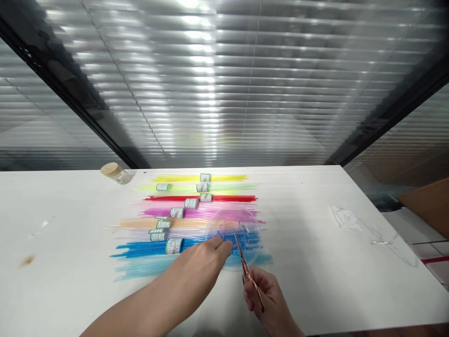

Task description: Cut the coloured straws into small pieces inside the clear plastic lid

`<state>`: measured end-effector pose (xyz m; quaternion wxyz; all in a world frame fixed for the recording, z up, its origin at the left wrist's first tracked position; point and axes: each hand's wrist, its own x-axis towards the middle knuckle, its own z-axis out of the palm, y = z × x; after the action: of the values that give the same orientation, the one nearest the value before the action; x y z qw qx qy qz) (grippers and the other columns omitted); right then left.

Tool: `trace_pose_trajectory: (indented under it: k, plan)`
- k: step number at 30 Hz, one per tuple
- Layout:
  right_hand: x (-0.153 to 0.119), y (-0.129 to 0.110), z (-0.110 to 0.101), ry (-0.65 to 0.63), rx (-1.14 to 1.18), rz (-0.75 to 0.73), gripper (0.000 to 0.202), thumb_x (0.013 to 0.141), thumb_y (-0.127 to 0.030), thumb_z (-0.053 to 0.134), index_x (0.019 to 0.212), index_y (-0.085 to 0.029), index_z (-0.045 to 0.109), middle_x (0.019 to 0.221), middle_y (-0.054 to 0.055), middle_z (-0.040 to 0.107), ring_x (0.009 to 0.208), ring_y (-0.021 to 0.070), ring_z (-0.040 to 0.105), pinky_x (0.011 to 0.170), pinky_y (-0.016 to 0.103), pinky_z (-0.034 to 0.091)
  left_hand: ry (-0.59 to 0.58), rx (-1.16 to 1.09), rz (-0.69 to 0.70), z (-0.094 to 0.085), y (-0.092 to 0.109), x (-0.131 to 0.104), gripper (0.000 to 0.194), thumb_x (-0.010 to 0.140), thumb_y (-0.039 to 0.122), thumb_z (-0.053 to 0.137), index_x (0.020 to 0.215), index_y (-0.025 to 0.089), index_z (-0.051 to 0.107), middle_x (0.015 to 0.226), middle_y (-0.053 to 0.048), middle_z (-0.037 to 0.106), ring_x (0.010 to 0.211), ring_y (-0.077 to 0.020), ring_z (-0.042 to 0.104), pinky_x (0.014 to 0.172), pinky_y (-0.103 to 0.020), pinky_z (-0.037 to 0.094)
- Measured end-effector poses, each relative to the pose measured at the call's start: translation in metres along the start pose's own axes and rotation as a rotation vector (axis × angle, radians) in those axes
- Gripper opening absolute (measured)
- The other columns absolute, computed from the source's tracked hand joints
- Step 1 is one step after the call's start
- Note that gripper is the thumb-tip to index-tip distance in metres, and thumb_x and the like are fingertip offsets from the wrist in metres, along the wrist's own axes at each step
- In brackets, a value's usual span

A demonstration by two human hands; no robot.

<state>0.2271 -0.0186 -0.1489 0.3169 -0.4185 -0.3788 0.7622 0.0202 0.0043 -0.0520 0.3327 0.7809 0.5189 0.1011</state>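
Note:
My right hand (268,297) grips a pair of copper-coloured scissors (245,270), their blades pointing away from me over a clear round plastic bowl (260,241). Small blue pieces (247,238) lie in the bowl. Just left of the blades, my left hand (206,257) is closed in a pinch above the bowl's near left side. What its fingertips hold is hidden or too small to name. Under and behind the bowl lie bundles of thin coloured strips, among them dark blue strips (140,248) and light blue strips (147,267), close to my left forearm.
Farther back are yellow strips (224,178), red strips (231,198) and purple strips (196,213), with paper labels around several bundles. A jar with a tan lid (115,172) stands back left. Crumpled clear plastic (345,218) lies on the white table (308,262) at right. Blinds rise behind.

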Motion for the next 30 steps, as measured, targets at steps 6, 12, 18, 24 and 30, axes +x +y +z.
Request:
trace_pose_trajectory:
  k: [6,12,18,24,30]
  plan:
    - [0.0,0.006,-0.003,0.026,0.038,-0.049,0.061,0.081,-0.076,0.054,0.06,-0.018,0.044,0.05,-0.006,0.035,0.039,0.0041,0.02,0.038,0.02,0.016,0.011,0.024,0.006,-0.001,-0.005,-0.002,0.032,0.093,0.021,0.039,0.119,0.029,0.057,0.105,-0.005,0.065,0.097,-0.0215,0.059,0.084,-0.031,0.05]
    - [-0.001,0.01,-0.008,-0.077,0.043,-0.064,0.062,0.079,-0.078,0.053,0.065,-0.018,0.046,0.056,-0.004,0.04,0.044,0.0056,0.023,0.039,0.02,0.018,0.032,0.052,0.011,-0.005,0.003,0.003,0.031,0.097,0.02,0.035,0.118,0.027,0.057,0.108,-0.005,0.063,0.096,-0.0197,0.058,0.082,-0.029,0.049]
    - [-0.002,0.004,-0.005,-0.135,0.024,-0.002,0.061,0.075,-0.078,0.058,0.067,-0.019,0.044,0.055,-0.005,0.04,0.045,0.0059,0.024,0.04,0.019,0.017,-0.01,0.014,-0.008,-0.008,0.012,0.008,0.029,0.1,0.02,0.029,0.103,0.023,0.057,0.098,-0.004,0.061,0.081,-0.0164,0.056,0.073,-0.027,0.047]
    - [-0.002,0.004,-0.004,-0.129,0.015,-0.02,0.06,0.077,-0.076,0.057,0.065,-0.019,0.045,0.054,-0.005,0.039,0.045,0.0061,0.025,0.04,0.02,0.016,-0.008,-0.033,0.012,-0.005,0.008,0.007,0.027,0.1,0.023,0.032,0.108,0.025,0.058,0.102,-0.004,0.062,0.088,-0.0176,0.058,0.078,-0.028,0.047]
    - [-0.002,0.002,-0.004,-0.143,0.042,-0.027,0.06,0.077,-0.076,0.058,0.065,-0.019,0.045,0.053,-0.005,0.038,0.045,0.006,0.024,0.041,0.02,0.016,-0.01,-0.033,0.015,-0.005,0.006,0.005,0.028,0.099,0.023,0.033,0.111,0.026,0.058,0.103,-0.004,0.064,0.089,-0.0179,0.059,0.079,-0.029,0.047]
